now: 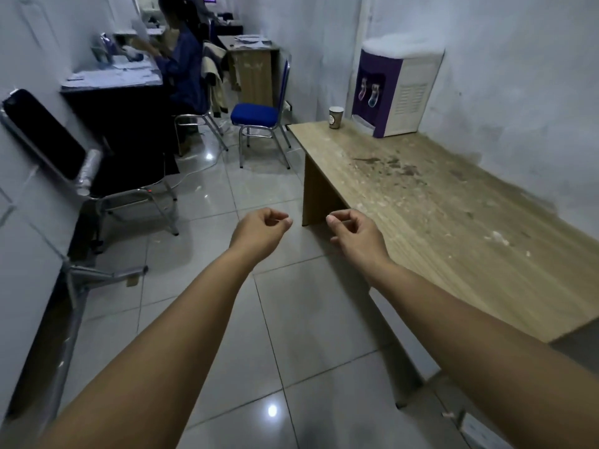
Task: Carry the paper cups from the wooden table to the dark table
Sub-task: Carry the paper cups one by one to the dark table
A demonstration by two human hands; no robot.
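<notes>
Both hands (259,230) (353,233) loosely curled, empty.

Both forearms reach forward over the grey tiled floor (291,319), the left hand (259,230) and right hand (353,233) loosely curled and holding nothing, the right one just beside the near-left corner of the wooden worktop (437,205). At the far end of that worktop one paper cup (335,117) stands upright, just left of a purple-and-white water dispenser (393,92). Farther left, a blue chair (259,115) stands on the floor, and a seated person (181,66) works at a dark worktop (110,82) strewn with papers.
</notes>
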